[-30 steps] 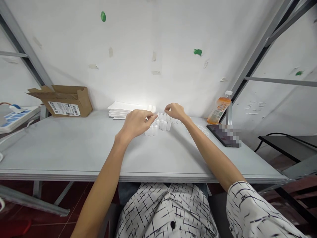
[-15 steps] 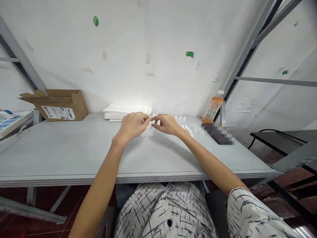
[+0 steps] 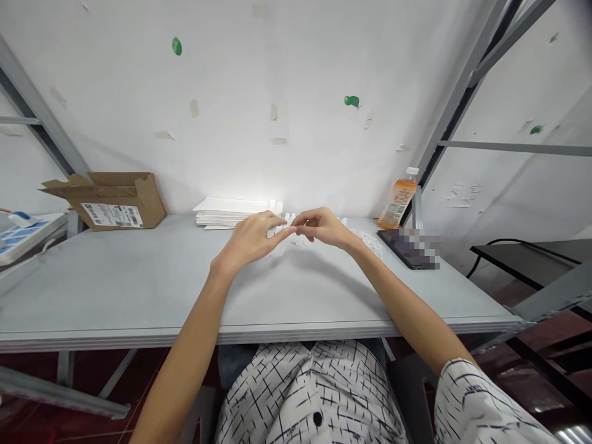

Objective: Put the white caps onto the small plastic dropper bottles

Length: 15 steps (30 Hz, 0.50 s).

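Over the back middle of the table, my left hand (image 3: 252,237) has its thumb stretched toward the other hand and its fingers apart; nothing shows in it. My right hand (image 3: 322,227) has its fingertips pressed together at the tip of the left thumb. Whatever they pinch is too small to make out. Small white pieces (image 3: 298,239) lie behind and beneath the fingers, partly hidden. White loops of string (image 3: 370,242) rest to the right of my right hand. A stack of white cards (image 3: 222,213) is behind my left hand.
An open cardboard box (image 3: 115,200) stands at the back left of the grey table (image 3: 139,283). At the right are an orange drink bottle (image 3: 398,200) and a dark phone (image 3: 404,250). A wall closes off the back.
My left thumb has stretched out and its fingers have spread. My right hand has shifted slightly right, its fingertips now at the left thumb's tip. The view has tilted slightly.
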Available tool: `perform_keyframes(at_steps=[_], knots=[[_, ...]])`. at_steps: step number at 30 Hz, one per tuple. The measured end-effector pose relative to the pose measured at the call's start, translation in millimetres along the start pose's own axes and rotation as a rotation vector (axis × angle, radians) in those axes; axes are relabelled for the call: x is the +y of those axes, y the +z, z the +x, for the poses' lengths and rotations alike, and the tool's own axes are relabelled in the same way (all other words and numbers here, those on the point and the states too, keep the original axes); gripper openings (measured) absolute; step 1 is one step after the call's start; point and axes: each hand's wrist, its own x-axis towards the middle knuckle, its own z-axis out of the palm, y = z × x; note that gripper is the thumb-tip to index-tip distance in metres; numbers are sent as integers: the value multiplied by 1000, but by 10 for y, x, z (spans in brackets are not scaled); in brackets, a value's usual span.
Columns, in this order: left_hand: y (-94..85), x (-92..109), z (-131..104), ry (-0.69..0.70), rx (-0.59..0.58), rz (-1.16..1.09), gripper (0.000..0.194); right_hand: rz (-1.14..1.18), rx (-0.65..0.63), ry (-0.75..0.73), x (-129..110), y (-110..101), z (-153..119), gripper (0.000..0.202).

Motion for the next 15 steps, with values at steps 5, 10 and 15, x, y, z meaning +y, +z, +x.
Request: perform_keyframes(at_steps=[5,10,15], knots=[[39,60,7,53,-9,-46,44,270,86,80,74,-64,-118,27],[43,138,19,76,-21,-6,38,382,168,38,82,-54,-128,30],[51,183,24,53,24,45,39,387,295,7,15,96,-124,34]])
